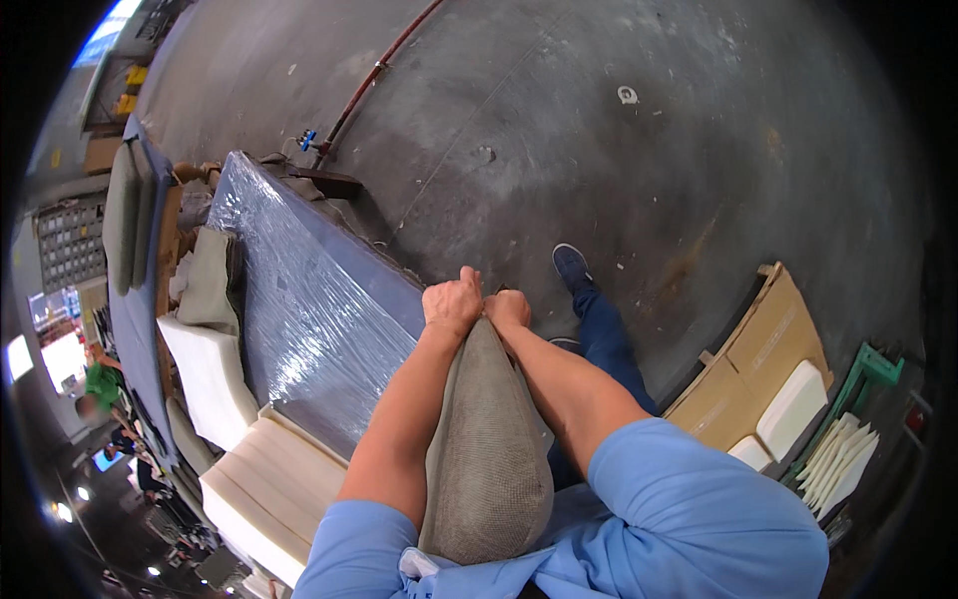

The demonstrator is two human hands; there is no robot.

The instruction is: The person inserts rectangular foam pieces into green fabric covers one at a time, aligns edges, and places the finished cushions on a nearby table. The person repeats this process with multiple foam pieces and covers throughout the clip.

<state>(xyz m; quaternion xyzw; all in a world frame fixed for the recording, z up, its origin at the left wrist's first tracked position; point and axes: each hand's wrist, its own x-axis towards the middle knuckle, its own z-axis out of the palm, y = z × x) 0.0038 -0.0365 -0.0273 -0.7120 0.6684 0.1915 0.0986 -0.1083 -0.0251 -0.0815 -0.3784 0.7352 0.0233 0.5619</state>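
Note:
A grey-olive woven fabric cushion (489,444) stands narrow side up between my forearms, its near end against my blue shirt. At its far end my left hand (454,302) is closed around the cushion's tapered edge, thumb side up. Right beside it, my right hand (508,307) grips the same end, its fingers curled inward. The fingertips of both hands and the edge inside them are mostly hidden. Both arms reach forward, with the cushion's body bulging toward me.
A work table covered in shiny plastic film (319,299) stands at my left, with white foam blocks (269,479) and another grey-olive cushion (212,280) alongside. A red pipe (379,68) runs along the floor ahead. Cardboard (748,349) and a green frame (876,365) are at right. People work far left.

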